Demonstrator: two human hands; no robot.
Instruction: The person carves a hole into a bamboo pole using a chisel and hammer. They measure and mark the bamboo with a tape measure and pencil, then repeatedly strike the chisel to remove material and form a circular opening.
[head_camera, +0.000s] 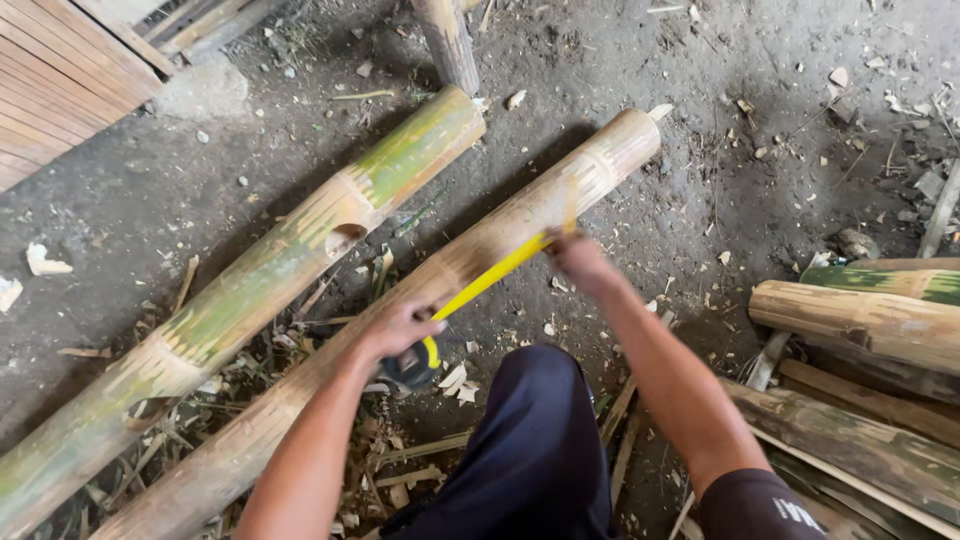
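The left hand (400, 328) grasps a dark tape measure case (410, 365); the right hand (578, 258) pinches its yellow blade (490, 280) far along the near brown bamboo pole (420, 300).

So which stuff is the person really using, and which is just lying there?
In use:
- left hand holding the tape measure case
- right hand holding the yellow tape against the nearer bamboo pole

Just lying about:
- green bamboo pole with a hole
- cut bamboo pieces at right
- wood chips
- slatted panel
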